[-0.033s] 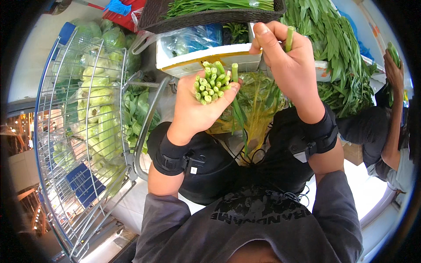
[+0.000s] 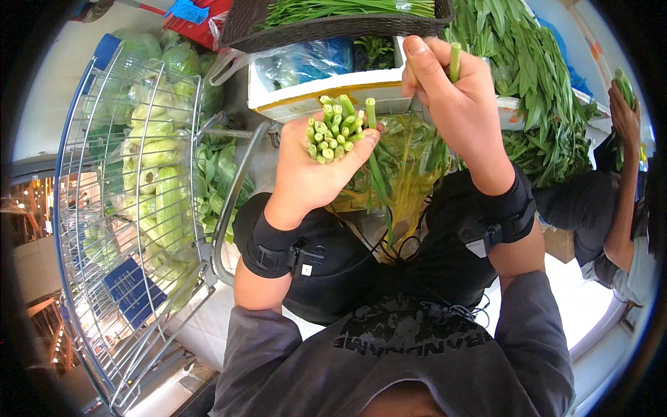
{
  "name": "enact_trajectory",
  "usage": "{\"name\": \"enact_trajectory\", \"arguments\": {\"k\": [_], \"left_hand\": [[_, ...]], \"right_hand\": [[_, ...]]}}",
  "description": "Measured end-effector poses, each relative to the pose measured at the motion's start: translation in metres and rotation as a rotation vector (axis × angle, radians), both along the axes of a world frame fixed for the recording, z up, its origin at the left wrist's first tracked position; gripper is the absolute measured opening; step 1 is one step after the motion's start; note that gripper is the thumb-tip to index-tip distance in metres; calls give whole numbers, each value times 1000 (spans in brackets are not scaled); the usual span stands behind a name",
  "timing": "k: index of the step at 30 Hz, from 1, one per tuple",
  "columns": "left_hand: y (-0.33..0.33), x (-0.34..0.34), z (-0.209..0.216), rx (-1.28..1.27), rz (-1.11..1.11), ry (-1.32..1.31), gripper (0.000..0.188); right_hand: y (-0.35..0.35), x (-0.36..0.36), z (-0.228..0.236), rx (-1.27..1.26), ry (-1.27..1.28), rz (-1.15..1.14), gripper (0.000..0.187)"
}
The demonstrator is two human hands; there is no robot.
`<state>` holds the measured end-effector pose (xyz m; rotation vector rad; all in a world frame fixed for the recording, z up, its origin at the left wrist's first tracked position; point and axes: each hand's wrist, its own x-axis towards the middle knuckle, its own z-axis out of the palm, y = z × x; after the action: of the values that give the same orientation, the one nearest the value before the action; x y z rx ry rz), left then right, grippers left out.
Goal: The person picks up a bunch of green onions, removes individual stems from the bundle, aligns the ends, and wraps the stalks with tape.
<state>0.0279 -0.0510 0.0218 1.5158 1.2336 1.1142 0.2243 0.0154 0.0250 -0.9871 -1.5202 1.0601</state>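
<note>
My left hand (image 2: 313,170) is wrapped round a bunch of green vegetable stems (image 2: 335,132), their pale cut ends pointing up. One thicker stem (image 2: 370,115) stands a little apart at the thumb side, and long narrow leaves (image 2: 379,177) hang below it. Up and to the right, my right hand (image 2: 458,104) is closed round a single green stem (image 2: 455,61), whose cut end sticks out above the curled fingers. Beneath both hands, between my knees, lies yellow plastic (image 2: 406,201) with leafy greens showing through.
On the left stands a wire shopping cart (image 2: 142,254) with bagged pale-green vegetables behind its bars. Ahead are a white foam box (image 2: 333,101) and a dark woven basket (image 2: 340,31) of thin greens. Leafy greens (image 2: 531,69) pile up at right, near another person's hand (image 2: 625,115).
The single stem and the fingers of my right hand have shifted very slightly left. My left hand and its bunch stay almost still.
</note>
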Motion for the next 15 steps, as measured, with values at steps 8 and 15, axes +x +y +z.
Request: {"name": "enact_trajectory", "arguments": {"k": [8, 15], "left_hand": [[-2, -8, 5, -28, 14, -94, 17], [-1, -8, 0, -13, 5, -87, 20]], "right_hand": [[-8, -13, 5, 17, 89, 476, 15], [-8, -17, 0, 148, -22, 425, 20]]}}
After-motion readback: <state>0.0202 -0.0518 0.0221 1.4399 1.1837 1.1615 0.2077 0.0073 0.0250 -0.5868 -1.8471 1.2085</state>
